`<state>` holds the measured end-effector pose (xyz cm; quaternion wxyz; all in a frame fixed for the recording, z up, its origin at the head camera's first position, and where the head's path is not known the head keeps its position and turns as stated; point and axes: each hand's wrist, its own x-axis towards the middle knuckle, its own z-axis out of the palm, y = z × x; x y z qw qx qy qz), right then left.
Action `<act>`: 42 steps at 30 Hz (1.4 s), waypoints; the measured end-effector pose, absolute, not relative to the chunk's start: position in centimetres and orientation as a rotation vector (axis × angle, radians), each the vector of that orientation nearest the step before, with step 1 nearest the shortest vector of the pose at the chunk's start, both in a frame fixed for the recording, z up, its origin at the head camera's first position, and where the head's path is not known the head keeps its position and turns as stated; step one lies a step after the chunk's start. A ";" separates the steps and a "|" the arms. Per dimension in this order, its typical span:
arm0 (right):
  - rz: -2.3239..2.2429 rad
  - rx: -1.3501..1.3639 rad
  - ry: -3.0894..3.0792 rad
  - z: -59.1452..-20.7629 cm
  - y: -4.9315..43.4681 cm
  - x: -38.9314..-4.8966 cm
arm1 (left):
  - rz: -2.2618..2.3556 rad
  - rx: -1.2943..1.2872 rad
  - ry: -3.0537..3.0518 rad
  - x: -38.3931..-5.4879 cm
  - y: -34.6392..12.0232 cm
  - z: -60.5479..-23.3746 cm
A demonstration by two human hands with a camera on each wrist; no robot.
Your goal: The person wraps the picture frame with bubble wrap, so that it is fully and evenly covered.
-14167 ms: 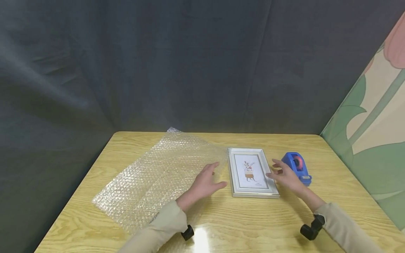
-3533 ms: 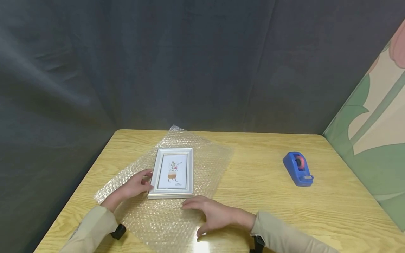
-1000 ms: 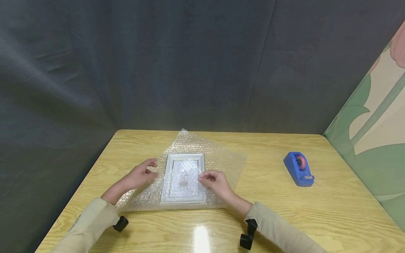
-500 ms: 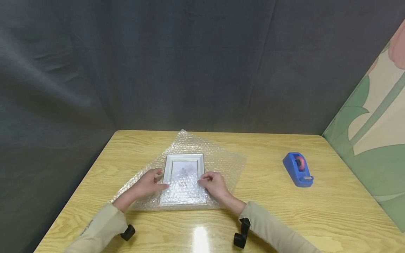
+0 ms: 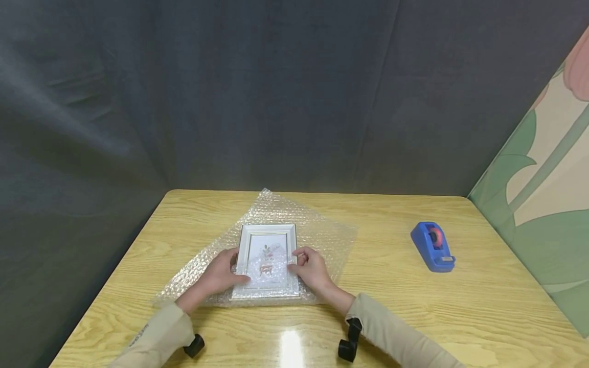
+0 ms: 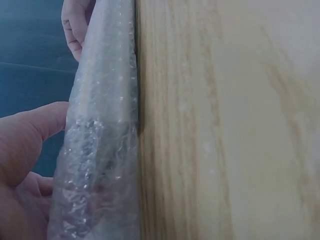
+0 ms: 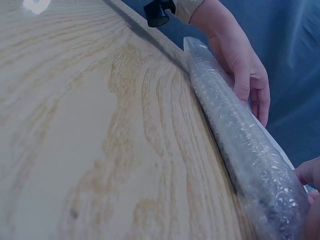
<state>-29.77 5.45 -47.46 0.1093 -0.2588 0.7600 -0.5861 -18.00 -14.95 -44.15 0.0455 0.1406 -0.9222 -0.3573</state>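
A white picture frame (image 5: pixel 269 230) with a plant print lies face up on a clear bubble wrap sheet (image 5: pixel 317 220). The sheet's near part is folded up over the lower portion of the frame; in the left wrist view the bubble wrap (image 6: pixel 100 130) curves round the near edge. My left hand (image 5: pixel 221 273) grips the frame's left side through the wrap, thumb on top and fingers along the edge. At the right side, my right hand (image 5: pixel 316 271) pinches the wrap with curled fingers against the frame's border. In the right wrist view the left hand (image 7: pixel 242 65) is beyond the wrapped edge.
A blue tape dispenser (image 5: pixel 432 248) with a red roll stands on the wooden table (image 5: pixel 391 286), to the right. Behind the table hangs a dark curtain (image 5: pixel 294 102). A floral panel (image 5: pixel 543 194) is at the right.
The frame was moved left onto the wrap, then the wrap's near part was folded over it. In the last second my left hand has come in from the left onto the frame's side.
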 end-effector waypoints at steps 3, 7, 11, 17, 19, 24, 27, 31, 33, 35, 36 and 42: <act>-1.745 -0.731 2.200 -47.5 5.6 -29.8 | -1.084 0.443 -2.810 -18.0 -14.9 -44.3; -1.720 -0.688 2.129 -47.0 5.9 -29.6 | -1.093 0.448 -2.794 -17.9 -14.8 -44.4; -1.677 -0.699 2.072 -46.8 6.2 -29.6 | -1.095 0.449 -2.784 -17.9 -14.7 -44.5; -1.613 -0.805 2.143 -47.3 6.0 -30.0 | -1.074 0.453 -2.792 -18.1 -14.9 -44.4; -1.595 -0.824 2.167 -47.2 6.0 -30.0 | -1.058 0.458 -2.795 -18.1 -14.9 -44.4; -1.560 -0.844 2.194 -47.2 6.2 -29.9 | -1.053 0.496 -2.804 -18.1 -14.6 -44.4; -1.569 -0.854 2.176 -47.1 6.5 -29.6 | -1.044 0.526 -2.815 -17.9 -14.4 -44.3; -1.566 -0.881 2.171 -46.9 6.8 -29.5 | -1.034 0.527 -2.812 -17.7 -14.0 -44.2; -1.546 -0.894 2.179 -46.8 6.8 -29.6 | -1.032 0.522 -2.806 -17.6 -13.9 -44.2; -1.515 -0.895 2.190 -46.7 6.8 -29.9 | -1.029 0.518 -2.805 -17.6 -13.9 -44.2; -1.493 -0.891 2.200 -46.6 6.9 -30.2 | -1.028 0.517 -2.805 -17.7 -14.0 -44.3; -1.395 -0.891 2.266 -45.3 6.8 -33.5 | -1.039 0.509 -2.809 -17.7 -14.1 -44.6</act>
